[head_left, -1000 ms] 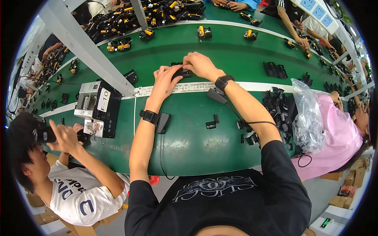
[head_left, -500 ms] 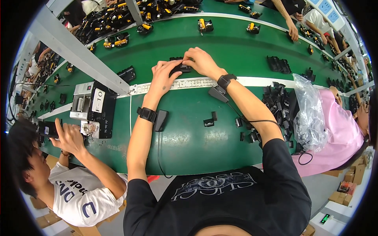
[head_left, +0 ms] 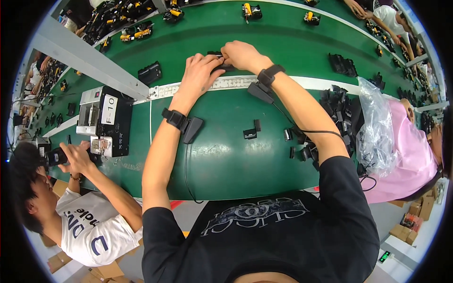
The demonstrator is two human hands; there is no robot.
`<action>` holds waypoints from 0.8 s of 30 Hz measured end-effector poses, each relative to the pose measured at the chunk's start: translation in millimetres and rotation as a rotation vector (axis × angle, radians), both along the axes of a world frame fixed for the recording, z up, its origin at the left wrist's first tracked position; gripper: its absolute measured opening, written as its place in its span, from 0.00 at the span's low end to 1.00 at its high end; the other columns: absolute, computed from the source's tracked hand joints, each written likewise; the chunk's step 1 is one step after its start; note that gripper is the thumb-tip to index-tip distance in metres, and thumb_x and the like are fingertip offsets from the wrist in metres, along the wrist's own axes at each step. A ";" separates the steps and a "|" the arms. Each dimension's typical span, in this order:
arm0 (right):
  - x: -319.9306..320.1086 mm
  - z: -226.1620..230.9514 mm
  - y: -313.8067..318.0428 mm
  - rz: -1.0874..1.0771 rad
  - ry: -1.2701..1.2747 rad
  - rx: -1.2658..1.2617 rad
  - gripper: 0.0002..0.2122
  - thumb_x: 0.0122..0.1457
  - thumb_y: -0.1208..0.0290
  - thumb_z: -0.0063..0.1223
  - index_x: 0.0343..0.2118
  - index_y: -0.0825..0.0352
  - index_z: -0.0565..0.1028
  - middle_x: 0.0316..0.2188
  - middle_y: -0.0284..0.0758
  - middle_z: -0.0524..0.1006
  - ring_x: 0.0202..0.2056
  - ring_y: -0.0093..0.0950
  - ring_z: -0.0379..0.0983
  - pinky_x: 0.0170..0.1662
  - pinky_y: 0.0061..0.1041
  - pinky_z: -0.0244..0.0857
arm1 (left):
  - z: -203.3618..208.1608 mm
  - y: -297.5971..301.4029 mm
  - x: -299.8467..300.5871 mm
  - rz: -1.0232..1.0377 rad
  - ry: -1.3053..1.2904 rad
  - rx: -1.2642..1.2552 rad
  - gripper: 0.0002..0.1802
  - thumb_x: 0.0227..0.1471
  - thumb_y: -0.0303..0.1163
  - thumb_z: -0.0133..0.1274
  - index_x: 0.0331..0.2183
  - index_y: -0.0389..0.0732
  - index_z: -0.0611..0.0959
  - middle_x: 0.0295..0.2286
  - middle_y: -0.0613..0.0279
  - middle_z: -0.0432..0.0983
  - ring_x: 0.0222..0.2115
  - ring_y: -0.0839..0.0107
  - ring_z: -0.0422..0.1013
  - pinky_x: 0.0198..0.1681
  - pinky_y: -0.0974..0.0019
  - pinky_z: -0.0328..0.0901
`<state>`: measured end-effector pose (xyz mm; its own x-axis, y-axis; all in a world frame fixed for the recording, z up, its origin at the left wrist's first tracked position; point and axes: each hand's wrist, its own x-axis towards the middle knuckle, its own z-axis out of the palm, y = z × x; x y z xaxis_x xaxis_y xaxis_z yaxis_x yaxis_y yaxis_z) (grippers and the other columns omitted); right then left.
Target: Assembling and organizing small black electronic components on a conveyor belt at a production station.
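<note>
Both of my arms reach forward across a white metal rail to a dark, ribbed black plastic housing [head_left: 227,67] on the green surface. My left hand [head_left: 197,75] is closed on its left side, the fingers bent over the top and the thumb along the near edge. My right hand [head_left: 244,55] pinches the housing's upper right part, its fingertips close to those of the left. Between them the hands hide most of the housing. Near me lie two small black plastic pieces [head_left: 250,134], apart from both hands.
A heap of black plastic parts [head_left: 337,111] lies right, beside a clear plastic bag [head_left: 376,127] and a person in pink. Left stand a grey post [head_left: 94,56], a metal-and-black machine [head_left: 106,120] and a co-worker holding a black device. Yellow-and-black assemblies [head_left: 251,12] sit beyond the rail [head_left: 236,83].
My view has tilted, so the bench appears higher in the picture. My hands stay on the black plastic housing. The co-worker's raised hand has come down to the black device.
</note>
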<state>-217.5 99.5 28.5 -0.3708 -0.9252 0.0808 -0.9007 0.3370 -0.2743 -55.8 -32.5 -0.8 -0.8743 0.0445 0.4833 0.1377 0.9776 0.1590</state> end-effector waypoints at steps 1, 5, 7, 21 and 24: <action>2.1 0.1 1.2 0.000 0.004 -0.010 0.08 0.54 0.69 0.67 0.35 0.65 0.84 0.33 0.42 0.84 0.42 0.45 0.82 0.44 0.44 0.76 | 0.9 1.7 0.5 0.000 0.004 -0.010 0.20 0.58 0.41 0.63 0.49 0.43 0.86 0.47 0.63 0.81 0.47 0.59 0.72 0.56 0.54 0.62; 4.3 10.0 9.5 -0.050 0.085 -0.039 0.09 0.55 0.65 0.67 0.37 0.62 0.85 0.38 0.42 0.83 0.46 0.44 0.81 0.46 0.42 0.77 | -1.6 6.5 0.1 0.090 0.010 -0.066 0.20 0.59 0.42 0.61 0.51 0.47 0.84 0.48 0.62 0.78 0.48 0.56 0.71 0.57 0.50 0.61; -6.1 9.6 23.3 -0.155 0.018 -0.338 0.10 0.56 0.64 0.67 0.38 0.61 0.84 0.33 0.40 0.82 0.42 0.42 0.81 0.44 0.40 0.76 | 9.5 31.2 2.9 0.140 0.166 -0.010 0.23 0.59 0.40 0.61 0.54 0.46 0.82 0.50 0.57 0.76 0.50 0.53 0.70 0.58 0.50 0.62; 13.1 50.2 59.8 -0.344 -0.060 -0.802 0.07 0.64 0.67 0.61 0.39 0.64 0.80 0.30 0.34 0.78 0.32 0.32 0.77 0.38 0.33 0.72 | 49.9 157.3 32.5 -0.181 -0.544 1.412 0.26 0.69 0.51 0.52 0.40 0.34 0.85 0.35 0.59 0.85 0.33 0.76 0.78 0.45 0.68 0.73; 9.9 31.2 65.4 -0.154 0.469 -0.577 0.06 0.61 0.69 0.60 0.39 0.59 0.76 0.34 0.34 0.73 0.38 0.37 0.75 0.39 0.39 0.70 | 49.7 162.8 35.2 -0.157 -0.577 1.456 0.26 0.68 0.52 0.52 0.39 0.35 0.85 0.33 0.59 0.85 0.32 0.76 0.77 0.43 0.69 0.73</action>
<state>-207.5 164.9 59.6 -0.3000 -0.6286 0.7175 -0.9207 0.3876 -0.0453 -20.7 130.3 48.9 -0.9803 -0.0385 -0.1938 -0.1906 -0.0731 0.9789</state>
